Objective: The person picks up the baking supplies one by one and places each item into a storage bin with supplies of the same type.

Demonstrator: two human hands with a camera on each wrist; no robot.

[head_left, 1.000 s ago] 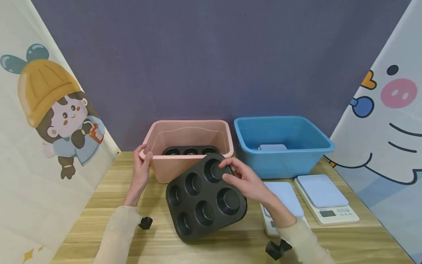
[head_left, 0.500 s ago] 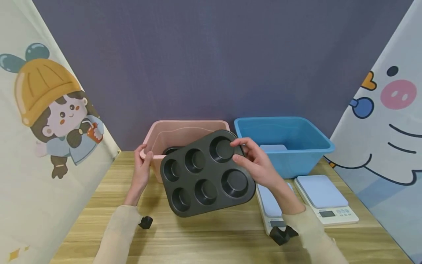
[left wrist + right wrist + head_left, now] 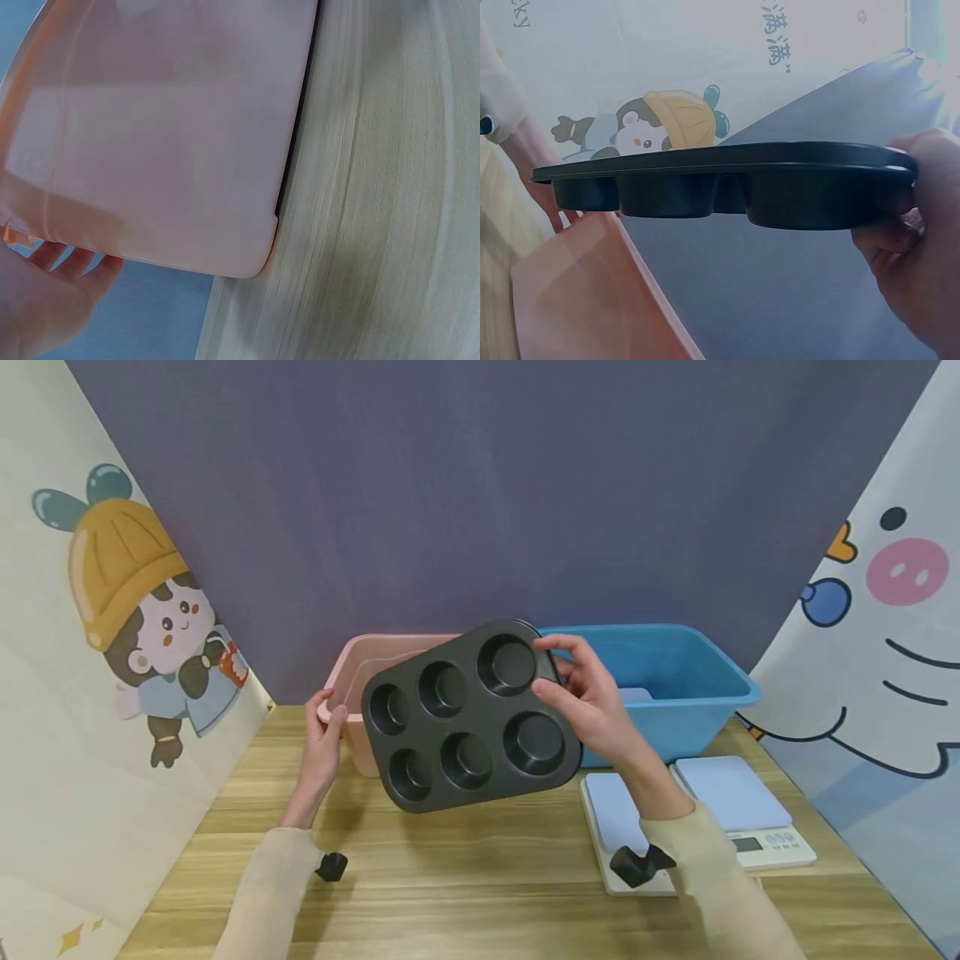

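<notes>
My right hand (image 3: 581, 706) grips the right edge of a black muffin tray (image 3: 468, 714) with several cups and holds it tilted in the air, in front of the pink bin (image 3: 352, 681). From the side in the right wrist view, the muffin tray (image 3: 727, 180) lies between thumb and fingers of my right hand (image 3: 915, 262). My left hand (image 3: 322, 739) holds the pink bin's left front corner, thumb over the rim. In the left wrist view my left hand (image 3: 41, 289) lies against the pink bin (image 3: 157, 142).
A blue bin (image 3: 660, 668) with a pale blue item inside stands right of the pink one. Two white scales with blue tops (image 3: 731, 797) (image 3: 611, 802) lie on the wooden table (image 3: 465, 868) at the right. Cartoon panels flank both sides.
My right hand has lifted the muffin tray off the table, up and back, so that it hangs in front of the pink bin. The left hand has stayed on the bin's corner.
</notes>
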